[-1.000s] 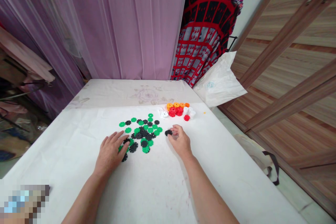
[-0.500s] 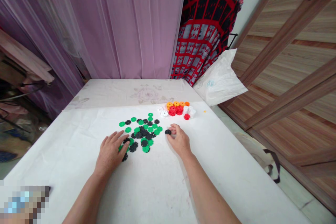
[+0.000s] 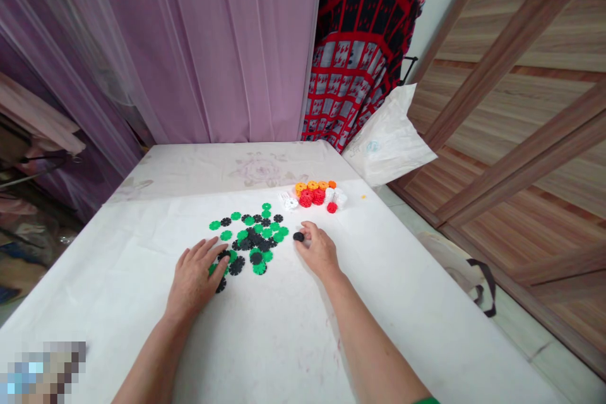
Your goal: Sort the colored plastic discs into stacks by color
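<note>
Green and black notched discs lie loosely spread and overlapping on the white-covered table. My left hand, fingers apart, rests at the near left edge of this pile, its thumb and fingertips over a few black and green discs. To the right of the pile, my right hand pinches a small stack of black discs between thumb and fingers. Behind it stand stacked red discs, orange discs and white discs.
The table has a floral strip at its far end. A white plastic bag hangs at the far right corner. Beyond are a purple curtain, a red patterned cloth and wooden doors. A small orange piece lies right of the stacks.
The whole view has shifted slightly. Both hands keep nearly the same places relative to the discs, and the black stack is still in my right hand.
</note>
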The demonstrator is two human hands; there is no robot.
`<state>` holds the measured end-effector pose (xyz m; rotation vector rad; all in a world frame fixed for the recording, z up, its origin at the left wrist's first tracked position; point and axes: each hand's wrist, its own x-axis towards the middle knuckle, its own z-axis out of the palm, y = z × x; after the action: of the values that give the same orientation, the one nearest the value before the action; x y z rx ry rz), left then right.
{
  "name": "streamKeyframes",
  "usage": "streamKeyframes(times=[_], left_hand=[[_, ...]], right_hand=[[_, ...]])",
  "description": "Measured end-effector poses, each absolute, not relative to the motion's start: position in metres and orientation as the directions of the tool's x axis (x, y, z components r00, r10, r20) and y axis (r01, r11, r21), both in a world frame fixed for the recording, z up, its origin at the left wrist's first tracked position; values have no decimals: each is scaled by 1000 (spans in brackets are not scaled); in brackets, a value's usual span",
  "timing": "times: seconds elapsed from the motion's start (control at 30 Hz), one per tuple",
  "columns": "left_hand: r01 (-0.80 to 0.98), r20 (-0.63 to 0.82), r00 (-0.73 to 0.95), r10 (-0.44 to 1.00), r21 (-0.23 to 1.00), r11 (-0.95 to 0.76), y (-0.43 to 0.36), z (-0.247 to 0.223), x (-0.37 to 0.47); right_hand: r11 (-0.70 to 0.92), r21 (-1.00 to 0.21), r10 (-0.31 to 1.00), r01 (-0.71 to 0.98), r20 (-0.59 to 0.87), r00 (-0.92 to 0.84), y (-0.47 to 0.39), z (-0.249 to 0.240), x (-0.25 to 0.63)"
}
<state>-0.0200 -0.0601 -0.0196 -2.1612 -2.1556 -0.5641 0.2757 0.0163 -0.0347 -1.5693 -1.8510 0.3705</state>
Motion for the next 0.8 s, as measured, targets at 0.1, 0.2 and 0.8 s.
streamKeyframes(times=[0.1, 0.2, 0.8], left_hand=[[973, 269, -36, 962, 228, -28, -60, -19, -20], [972, 262, -45, 964, 232, -18, -61, -18, -19], [972, 271, -47, 961, 232, -18, -61, -17, -18]], right_hand=[[228, -605, 953, 763, 300, -47, 17, -34, 275], [212, -592, 955, 777, 293, -37, 17, -32, 274], [192, -608, 963, 770, 270, -28, 16, -31, 273]])
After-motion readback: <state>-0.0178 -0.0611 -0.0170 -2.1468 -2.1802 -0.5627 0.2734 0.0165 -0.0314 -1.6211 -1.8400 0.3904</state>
